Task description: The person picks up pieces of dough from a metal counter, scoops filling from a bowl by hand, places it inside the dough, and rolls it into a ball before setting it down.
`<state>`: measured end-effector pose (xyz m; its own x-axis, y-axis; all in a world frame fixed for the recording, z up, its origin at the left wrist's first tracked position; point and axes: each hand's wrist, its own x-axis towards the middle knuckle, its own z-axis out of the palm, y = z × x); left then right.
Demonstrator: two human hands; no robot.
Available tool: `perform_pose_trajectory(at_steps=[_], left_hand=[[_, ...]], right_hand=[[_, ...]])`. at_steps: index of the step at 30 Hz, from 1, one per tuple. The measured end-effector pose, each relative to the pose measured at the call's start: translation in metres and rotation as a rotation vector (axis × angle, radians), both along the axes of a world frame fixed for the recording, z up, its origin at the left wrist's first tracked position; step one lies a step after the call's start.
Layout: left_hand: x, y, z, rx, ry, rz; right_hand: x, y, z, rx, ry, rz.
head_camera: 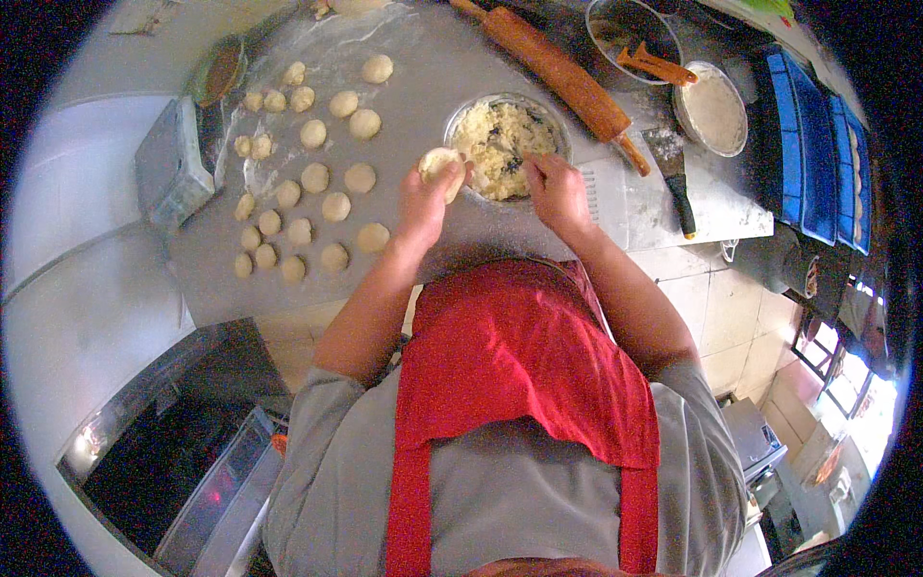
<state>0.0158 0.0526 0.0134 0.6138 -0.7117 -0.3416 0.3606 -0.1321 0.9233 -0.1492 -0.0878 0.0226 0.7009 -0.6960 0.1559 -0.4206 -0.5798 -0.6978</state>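
Note:
In my left hand [427,203] I hold a piece of pale dough [442,172], at the left rim of a round metal bowl. The bowl [567,141] holds a crumbly pale yellow mix [497,144] with dark bits. My right hand [559,189] is at the bowl's right side, its fingertips down at the mix; whether they hold a tool or some of the mix cannot be told. Several dough balls [335,206] lie in loose rows on the grey worktop [411,86] to the left, some of them in small joined lumps.
A wooden rolling pin [555,68] lies behind the bowl. Further right are a dough scraper [676,184] with a black handle, a bowl of flour [712,108], a metal pot [634,36] with an orange-brown utensil [656,65], and blue crates [800,144]. A plastic container [180,166] stands at the left.

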Motion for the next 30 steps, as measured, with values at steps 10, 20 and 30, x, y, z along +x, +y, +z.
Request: perform_pose_trajectory(at_steps=[10, 20, 30], left_hand=[[0.005, 0.012, 0.018, -0.055, 0.159, 0.104], [0.003, -0.008, 0.013, -0.215, 0.592, 0.149], [-0.013, -0.037, 0.048, -0.263, 0.477, 0.063]], right_hand=[[-0.005, -0.01, -0.058, 0.51, 0.004, 0.034], [-0.004, 0.003, 0.048, 0.734, 0.025, -0.145], [-0.011, 0.018, 0.044, -0.266, -0.205, 0.098]])
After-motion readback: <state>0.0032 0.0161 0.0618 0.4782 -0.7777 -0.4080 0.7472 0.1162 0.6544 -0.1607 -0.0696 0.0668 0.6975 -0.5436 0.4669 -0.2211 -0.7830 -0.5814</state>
